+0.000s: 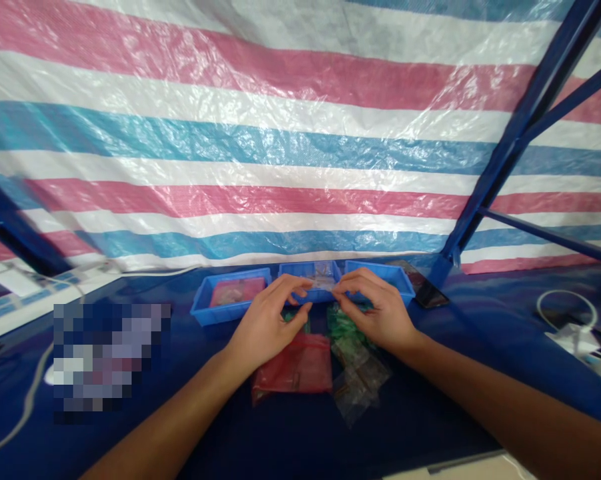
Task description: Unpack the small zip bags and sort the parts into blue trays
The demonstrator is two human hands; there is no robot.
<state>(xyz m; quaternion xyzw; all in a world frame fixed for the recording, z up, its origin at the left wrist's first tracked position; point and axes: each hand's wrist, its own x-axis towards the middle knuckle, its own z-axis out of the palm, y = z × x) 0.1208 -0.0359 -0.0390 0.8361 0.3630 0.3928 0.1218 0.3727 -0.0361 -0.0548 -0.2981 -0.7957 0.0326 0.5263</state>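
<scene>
My left hand [273, 320] hangs over the table with thumb and index finger apart, nothing seen between them. To its right, my right hand [375, 307] has its thumb and index fingertips pinched together; what they hold, if anything, is too small to make out. Just behind the fingertips lies a small clear bag [323, 272] in the middle blue tray [308, 269]. Below my left hand rests a red bag [300, 367]. Green bags [343, 323] are partly hidden by my right hand, and clear bags with small brown parts [363, 377] lie nearer.
The left blue tray [220, 314] holds a red bag; the right blue tray [408, 293] is partly covered by my hand. A dark phone [430, 293] lies beside it. White cables [33, 393] are at both sides. A striped sheet [280, 147] hangs behind the blue table.
</scene>
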